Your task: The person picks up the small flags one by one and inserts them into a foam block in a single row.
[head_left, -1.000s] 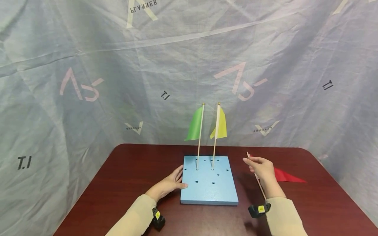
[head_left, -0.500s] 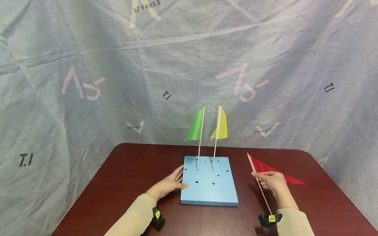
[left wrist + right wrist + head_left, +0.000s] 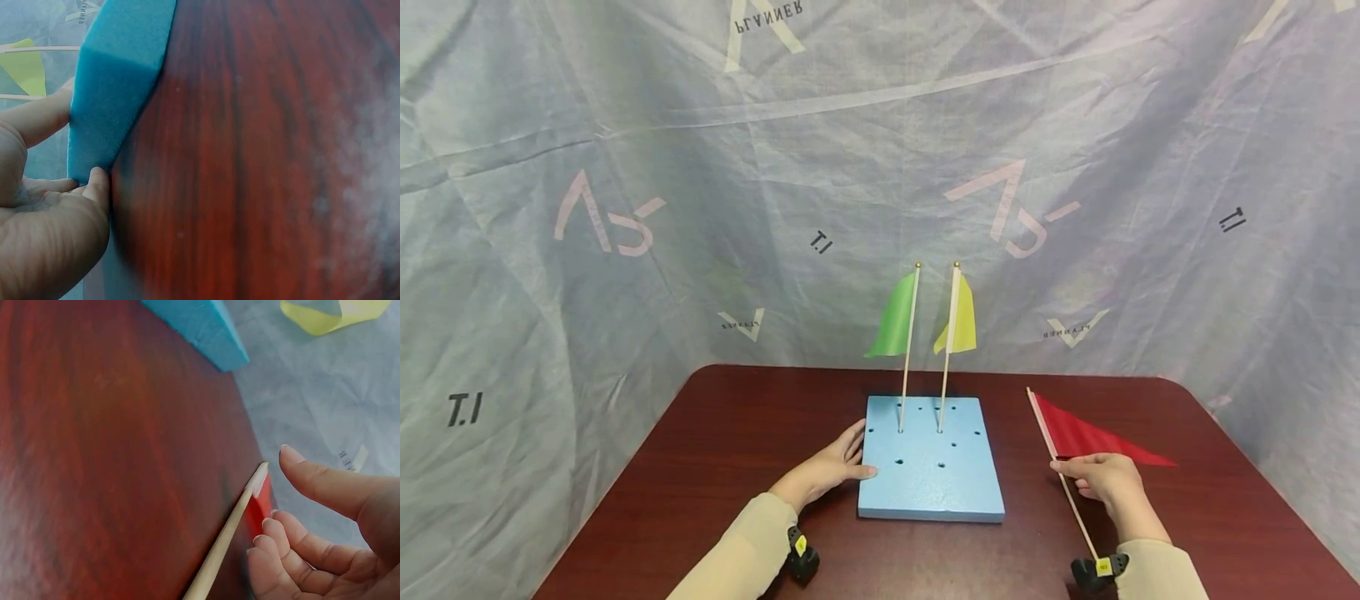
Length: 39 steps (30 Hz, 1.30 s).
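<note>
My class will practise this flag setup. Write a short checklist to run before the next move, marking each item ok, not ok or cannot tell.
1. Blue board flat on table: ok.
2. Left hand on its left edge: ok.
3. Green flag and yellow flag standing in it: ok.
4. Unused hole in front of them: ok.
5. Red flag gripped by right hand: not ok, thumb and fingers apart in wrist view.
6. Its stick fits: cannot tell.

Fingers (image 3: 315, 547) and thumb (image 3: 331, 487) well parted beside a pale stick (image 3: 223, 544) with red cloth (image 3: 259, 511), near a blue block (image 3: 203, 328).
</note>
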### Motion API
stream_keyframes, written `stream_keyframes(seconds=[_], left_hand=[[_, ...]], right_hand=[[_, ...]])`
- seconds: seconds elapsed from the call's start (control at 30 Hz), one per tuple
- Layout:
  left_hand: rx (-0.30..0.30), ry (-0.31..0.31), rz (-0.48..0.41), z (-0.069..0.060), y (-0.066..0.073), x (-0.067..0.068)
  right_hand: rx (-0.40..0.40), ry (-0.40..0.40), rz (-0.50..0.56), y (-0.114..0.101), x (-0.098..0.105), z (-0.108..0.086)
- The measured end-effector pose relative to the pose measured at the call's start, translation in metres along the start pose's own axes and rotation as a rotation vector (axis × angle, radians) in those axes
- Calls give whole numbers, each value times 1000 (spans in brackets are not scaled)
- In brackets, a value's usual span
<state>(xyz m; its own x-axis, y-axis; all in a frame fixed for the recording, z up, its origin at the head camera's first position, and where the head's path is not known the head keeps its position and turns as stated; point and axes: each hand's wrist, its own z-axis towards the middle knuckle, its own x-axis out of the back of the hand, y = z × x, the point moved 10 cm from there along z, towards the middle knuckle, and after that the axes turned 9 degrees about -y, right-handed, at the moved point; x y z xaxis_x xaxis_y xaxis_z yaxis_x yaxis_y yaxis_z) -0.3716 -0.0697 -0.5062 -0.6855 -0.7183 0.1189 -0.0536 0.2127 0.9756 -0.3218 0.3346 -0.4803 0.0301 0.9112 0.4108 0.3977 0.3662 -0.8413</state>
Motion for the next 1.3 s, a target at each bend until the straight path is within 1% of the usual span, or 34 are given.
stream_keyframes(seconds=[0.07,0.13,0.23,0.3,0.37,0.47,0.57,0.67,0.73,0.8,0.93,1.03,1.2,1.3], left_hand=[[1,-4,0,1,0,-1],[3,-6,-2,1,1,-2],[8,-5,-8,0,0,-2],[16,-5,-7,-1,-1,-2],[19,-4,-6,-2,-2,-1],[24,-1,-2,-2,-4,0],[22,3,-4,-2,-4,2],[18,1,-5,-1,-4,2],[15,-1,-5,0,-4,2],[13,-2,-6,0,-3,0],[23,-9,2,-2,-2,-4],[32,-13,11,-3,-2,-5],[34,1,12,-1,-2,-2],[37,4,9,-1,-1,-1]], right_hand=[[-4,-1,1,4,2,0],[-4,-10,-21,5,2,0],[-5,-11,-84,4,1,1],[-3,-5,-144,2,-1,1],[8,8,-208,-2,-2,1],[29,32,-277,-6,-4,0],[53,49,-321,-9,-5,0],[72,54,-308,-9,-4,0],[75,48,-276,-8,-3,0],[77,33,-238,-6,-1,0],[59,-12,-205,1,-2,3],[76,-79,-173,2,-4,6],[105,-222,-46,3,-8,11],[94,-259,-4,4,-8,13]])
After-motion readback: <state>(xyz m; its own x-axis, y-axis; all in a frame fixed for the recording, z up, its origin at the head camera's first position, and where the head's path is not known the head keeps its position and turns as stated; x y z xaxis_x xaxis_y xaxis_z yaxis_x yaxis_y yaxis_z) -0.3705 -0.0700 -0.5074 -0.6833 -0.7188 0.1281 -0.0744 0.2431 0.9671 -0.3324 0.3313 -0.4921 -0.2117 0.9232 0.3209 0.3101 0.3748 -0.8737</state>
